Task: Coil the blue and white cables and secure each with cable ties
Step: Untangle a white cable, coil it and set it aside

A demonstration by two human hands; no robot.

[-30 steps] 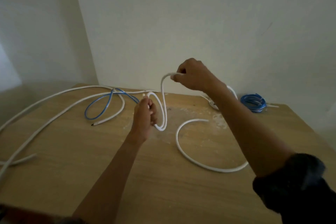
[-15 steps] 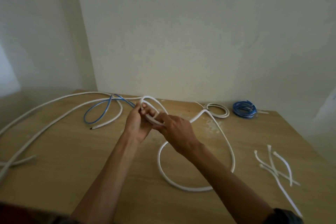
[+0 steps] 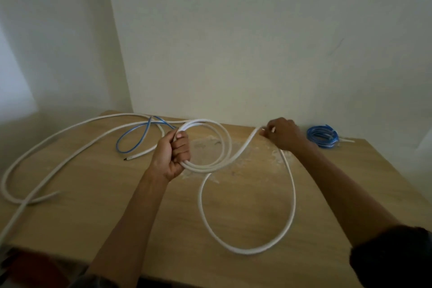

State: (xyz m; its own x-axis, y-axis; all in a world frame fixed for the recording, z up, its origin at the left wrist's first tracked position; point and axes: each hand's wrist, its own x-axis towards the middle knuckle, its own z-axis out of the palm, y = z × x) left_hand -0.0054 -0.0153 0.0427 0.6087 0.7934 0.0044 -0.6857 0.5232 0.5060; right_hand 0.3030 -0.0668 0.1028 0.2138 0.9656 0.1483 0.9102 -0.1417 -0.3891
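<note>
On light wooden table [image 3: 93, 217]: long white round plastic cable [image 3: 293, 206], several loops gathered, the rest lying in a loose ring and trailing left. Left hand [image 3: 171, 154] clenched round the loops; right hand [image 3: 281, 134] pinching the next stretch. Coiled blue cable bundle [image 3: 322, 135] far right.

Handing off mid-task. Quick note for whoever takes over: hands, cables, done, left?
Left hand: grips a white coil of about two loops.
Right hand: pinches the white cable leading off that coil.
A slack loop lies on the table below the right hand.
Blue coil: far right by the wall; cannot tell if it is tied.
Loose blue cable: far left, uncoiled, among long white runs.
Done: blue coil wound, white coil started.
Left: gather the remaining white, coil the loose blue, tie each. No ties clearly in view.
</note>
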